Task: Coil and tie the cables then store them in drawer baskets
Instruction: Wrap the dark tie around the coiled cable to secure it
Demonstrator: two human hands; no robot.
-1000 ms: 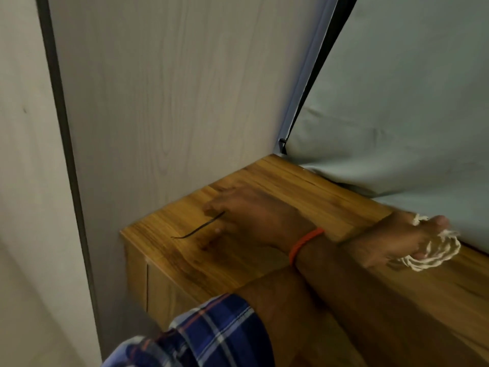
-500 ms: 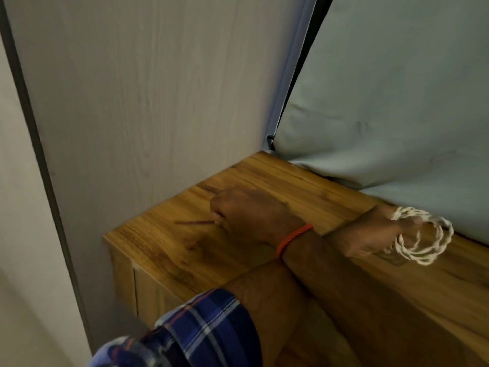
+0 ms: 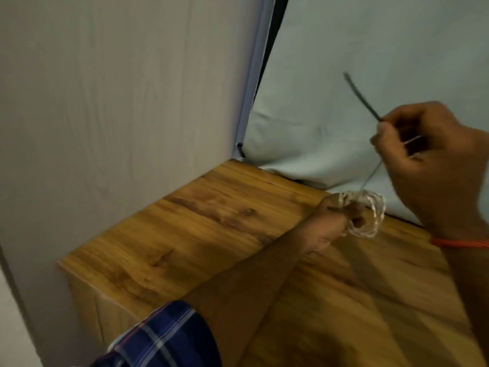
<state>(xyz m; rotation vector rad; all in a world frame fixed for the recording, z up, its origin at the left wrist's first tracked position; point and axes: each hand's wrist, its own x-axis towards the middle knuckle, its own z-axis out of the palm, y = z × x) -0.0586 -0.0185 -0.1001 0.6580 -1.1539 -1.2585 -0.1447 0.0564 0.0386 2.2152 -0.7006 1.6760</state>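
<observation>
My left hand [image 3: 329, 225] grips a small coil of white twisted cable [image 3: 371, 214] just above the wooden cabinet top [image 3: 211, 234]. Up and to the right of the coil, my right hand [image 3: 428, 154], with an orange band on its wrist, pinches a thin black tie [image 3: 360, 98]. The tie's free end sticks up and to the left in front of the pale cloth. A thin strand [image 3: 370, 178] runs from my right hand down to the coil. No drawer basket is in view.
A tall grey wood-grain panel [image 3: 132, 102] stands along the cabinet's left side. Pale green cloth [image 3: 370, 49] hangs behind the cabinet and drapes onto its back edge. The cabinet's left front corner [image 3: 62, 262] drops off to the floor.
My right hand has picked the black tie off the cabinet's left part and carried it up to the right, above the coil. My arms no longer cross; the left hand keeps its hold on the coil.
</observation>
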